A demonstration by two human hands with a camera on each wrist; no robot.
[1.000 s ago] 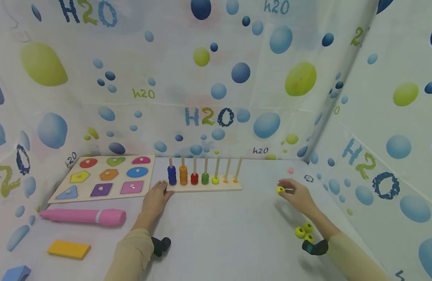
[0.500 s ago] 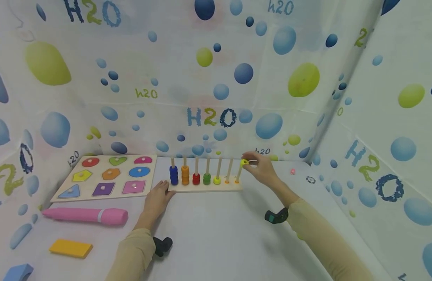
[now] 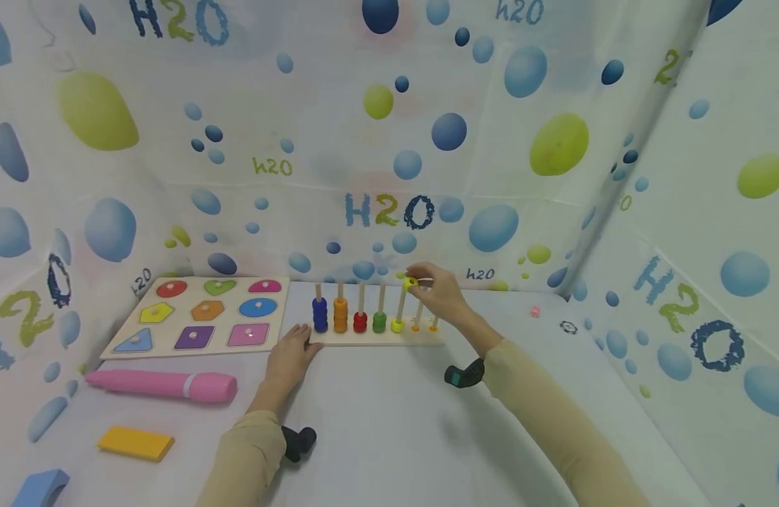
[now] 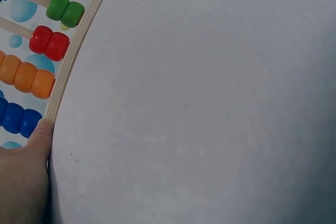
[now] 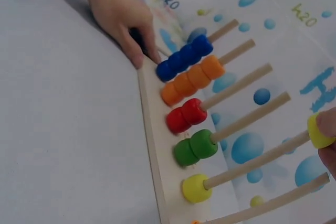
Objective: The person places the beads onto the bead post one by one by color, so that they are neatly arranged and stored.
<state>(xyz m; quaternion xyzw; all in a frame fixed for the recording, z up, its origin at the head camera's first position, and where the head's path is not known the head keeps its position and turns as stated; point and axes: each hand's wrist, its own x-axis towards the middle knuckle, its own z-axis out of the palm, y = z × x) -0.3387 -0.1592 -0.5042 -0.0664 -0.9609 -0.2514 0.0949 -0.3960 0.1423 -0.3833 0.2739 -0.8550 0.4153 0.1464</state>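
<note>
Since the earlier frames, the right hand [image 3: 441,296] had carried a yellow bead [image 3: 410,283] from the table's right side leftward past the outer pegs to the top of the fifth peg [image 3: 401,304]. Fingertips [image 5: 328,124] pinched the bead, which was threaded on the very tip of that peg, well above the single yellow bead [image 5: 194,188] resting at its foot. The wooden bead rack [image 3: 377,338] bore, from left to right, stacks of blue beads [image 3: 320,314], orange beads [image 3: 341,315], red beads [image 3: 360,322] and green beads [image 3: 379,322]. The left hand [image 3: 291,350] lay flat on the table with relaxed fingers, its thumb tip [image 4: 43,128] touching the rack's left end. Beside the rack to the left lay a shape puzzle board [image 3: 202,317]; nearer the viewer lay a pink cylinder [image 3: 163,385], a yellow block [image 3: 136,443] and a blue block [image 3: 36,489]. A small pink piece [image 3: 535,310] sat well apart at far right.
</note>
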